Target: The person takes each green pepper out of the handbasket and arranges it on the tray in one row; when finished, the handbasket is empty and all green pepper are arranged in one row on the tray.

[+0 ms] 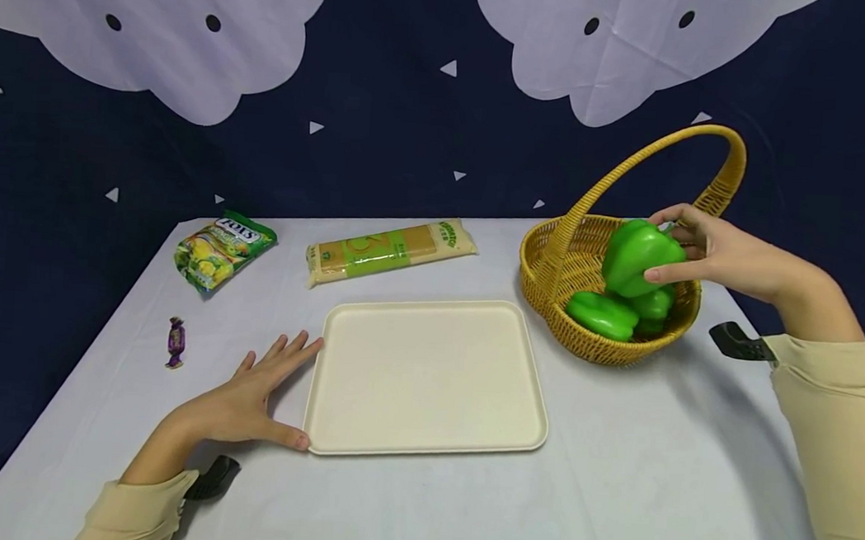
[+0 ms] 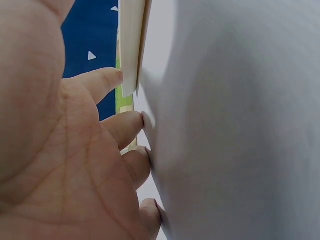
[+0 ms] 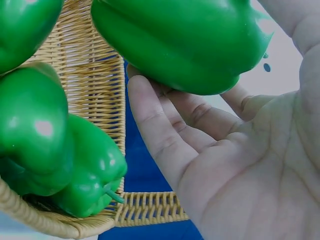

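Downward head view, close wrist views, right also showing basket (image 1: 575,338)

The right hand (image 1: 742,254) holds a green pepper (image 1: 637,258) over more peppers (image 1: 602,315) in a yellow basket (image 1: 584,340). The left hand (image 1: 246,403) touches a pale tray's (image 1: 429,377) side. A purple sweet (image 1: 176,343), a bright bag (image 1: 224,251) and a long packet (image 1: 392,251) lie on the white worktop (image 1: 403,508).

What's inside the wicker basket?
Green peppers lie in the wicker basket. Another pepper, held by the right hand, partly blocks the head view; the floor beneath the pile is hidden.
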### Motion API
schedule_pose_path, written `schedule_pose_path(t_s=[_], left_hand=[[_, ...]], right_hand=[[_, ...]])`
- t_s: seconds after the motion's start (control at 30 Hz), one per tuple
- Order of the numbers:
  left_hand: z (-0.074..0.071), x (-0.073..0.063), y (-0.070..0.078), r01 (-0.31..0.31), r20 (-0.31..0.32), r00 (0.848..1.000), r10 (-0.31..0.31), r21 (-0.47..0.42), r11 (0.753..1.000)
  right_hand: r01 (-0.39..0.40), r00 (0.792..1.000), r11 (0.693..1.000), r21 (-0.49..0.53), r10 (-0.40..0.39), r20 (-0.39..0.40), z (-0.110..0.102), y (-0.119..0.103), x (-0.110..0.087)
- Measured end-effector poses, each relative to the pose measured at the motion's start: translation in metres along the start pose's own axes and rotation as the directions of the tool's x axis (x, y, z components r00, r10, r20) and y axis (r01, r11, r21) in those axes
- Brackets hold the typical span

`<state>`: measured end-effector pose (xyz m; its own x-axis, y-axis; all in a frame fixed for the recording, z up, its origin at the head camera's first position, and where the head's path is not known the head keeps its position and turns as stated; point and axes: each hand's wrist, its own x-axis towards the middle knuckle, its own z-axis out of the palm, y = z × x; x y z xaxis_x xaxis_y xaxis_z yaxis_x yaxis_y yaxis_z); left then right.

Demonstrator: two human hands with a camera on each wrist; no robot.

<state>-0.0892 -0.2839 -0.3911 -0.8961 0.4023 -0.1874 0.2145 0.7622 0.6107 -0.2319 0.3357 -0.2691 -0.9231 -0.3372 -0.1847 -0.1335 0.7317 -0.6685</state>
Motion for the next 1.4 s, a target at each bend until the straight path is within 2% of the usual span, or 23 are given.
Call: schedule_pose_path(t_s=[0.3, 0.53, 0.73, 0.9, 1.07, 1.23, 1.4], left_hand=[[0.001, 0.000, -0.001, 0.006, -0.006, 1.000, -0.006, 0.005, 1.000], [0.001, 0.000, -0.001, -0.003, -0.001, 1.000, 0.003, -0.002, 1.000], [0.000, 0.000, -0.001, -0.005, -0.001, 1.000, 0.005, 0.011, 1.000], [0.000, 0.000, -0.001, 0.000, -0.005, 1.000, 0.000, 0.026, 1.000], [0.000, 0.001, -0.002, 0.001, -0.005, 1.000, 0.000, 0.037, 0.999], [-0.001, 0.000, -0.001, 0.001, -0.005, 1.000, 0.000, 0.036, 0.999], [-0.001, -0.001, -0.001, 0.003, -0.005, 1.000, -0.003, 0.041, 0.999]], right_hand=[[0.070, 0.997, 0.997, 0.027, -0.068, -0.045, 0.001, -0.005, -0.021], [0.143, 0.990, 0.987, 0.072, -0.141, -0.025, 0.009, -0.020, -0.030], [0.256, 0.966, 0.964, 0.073, -0.257, 0.004, 0.020, -0.043, -0.036], [0.320, 0.947, 0.945, 0.064, -0.321, 0.016, 0.034, -0.066, -0.034], [0.365, 0.931, 0.930, 0.037, -0.365, -0.010, 0.050, -0.087, -0.028], [0.437, 0.899, 0.899, 0.018, -0.436, -0.033, 0.067, -0.102, -0.018], [0.431, 0.902, 0.902, 0.008, -0.430, -0.046, 0.083, -0.117, -0.008]])
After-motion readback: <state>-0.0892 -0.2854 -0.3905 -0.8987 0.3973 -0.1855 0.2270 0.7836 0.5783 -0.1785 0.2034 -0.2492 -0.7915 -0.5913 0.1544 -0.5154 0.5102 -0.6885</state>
